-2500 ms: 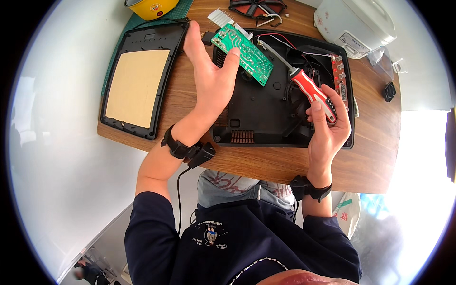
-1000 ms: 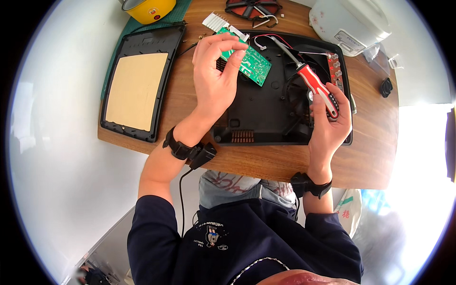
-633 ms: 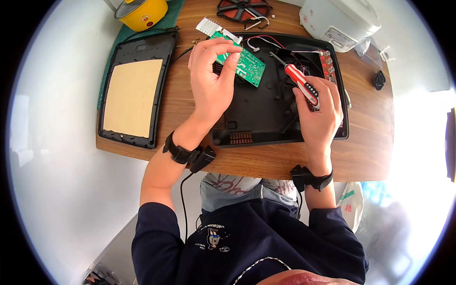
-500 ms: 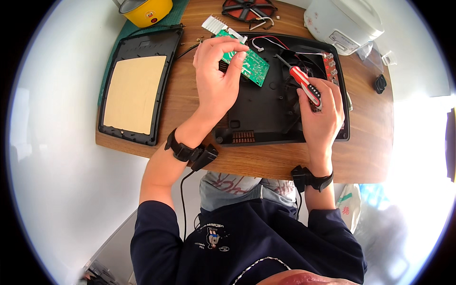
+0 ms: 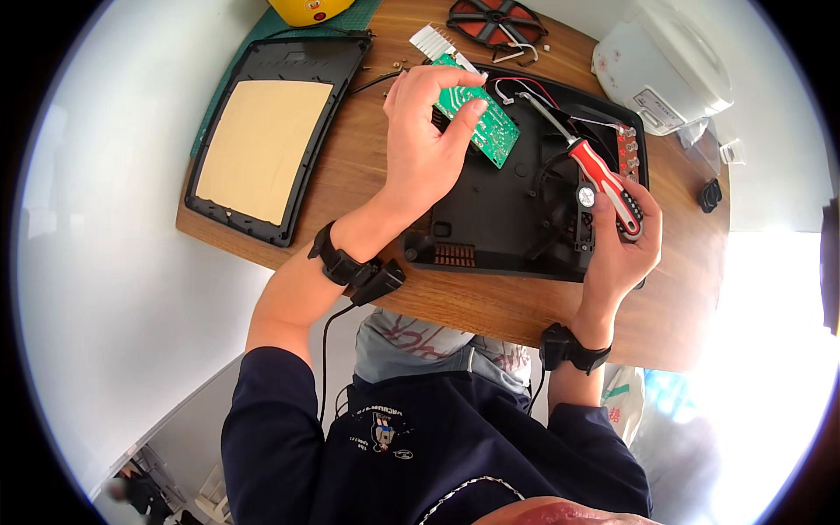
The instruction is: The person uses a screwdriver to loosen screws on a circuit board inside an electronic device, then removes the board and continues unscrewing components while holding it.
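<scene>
1. While the right hand (image 5: pixel 623 262) is wrapped firmly around a red-and-white-handled metal screwdriver (image 5: pixel 593 166), it slants over the right half of the shallow black plastic casing (image 5: pixel 486 219).
2. The left hand (image 5: pixel 424 136) curves, thumb and forefinger parted, over a green rectangular circuit board (image 5: pixel 497 138) at the casing's far left; I cannot tell whether it grips.
</scene>
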Tool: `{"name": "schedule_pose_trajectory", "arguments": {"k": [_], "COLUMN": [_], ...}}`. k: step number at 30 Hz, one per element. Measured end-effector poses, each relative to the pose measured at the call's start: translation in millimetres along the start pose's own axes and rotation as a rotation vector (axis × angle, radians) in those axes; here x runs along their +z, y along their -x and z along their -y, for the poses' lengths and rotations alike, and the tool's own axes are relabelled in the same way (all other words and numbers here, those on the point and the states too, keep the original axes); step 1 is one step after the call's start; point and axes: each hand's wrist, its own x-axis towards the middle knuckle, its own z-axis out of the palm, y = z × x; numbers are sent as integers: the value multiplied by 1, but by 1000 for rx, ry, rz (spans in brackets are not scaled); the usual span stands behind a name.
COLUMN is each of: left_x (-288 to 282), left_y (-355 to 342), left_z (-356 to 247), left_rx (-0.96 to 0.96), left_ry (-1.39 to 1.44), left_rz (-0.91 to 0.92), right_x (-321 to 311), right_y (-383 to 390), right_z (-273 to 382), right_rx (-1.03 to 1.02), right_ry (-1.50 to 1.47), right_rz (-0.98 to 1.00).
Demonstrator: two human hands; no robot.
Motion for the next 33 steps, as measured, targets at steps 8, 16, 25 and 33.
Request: {"name": "schedule_pose_trajectory", "arguments": {"k": [8, 16, 25, 33], "left_x": [-1, -1, -2, 1], "left_y": [-1, -1, 0, 0], "left_z": [-2, -3, -2, -1], "left_rx": [39, 25, 13, 9], "left_ry": [-119, -103, -112, -133], "left_rz": [22, 38, 34, 38], "right_x": [-3, -4, -4, -6], "right_y": [3, 2, 4, 2], "right_z": [-8, -9, -7, -7], "right_rx": [-121, -205, -188, -200], "right_ry": [-105, -146, -158, -166], "right_rz": [48, 103, 128, 145]}}
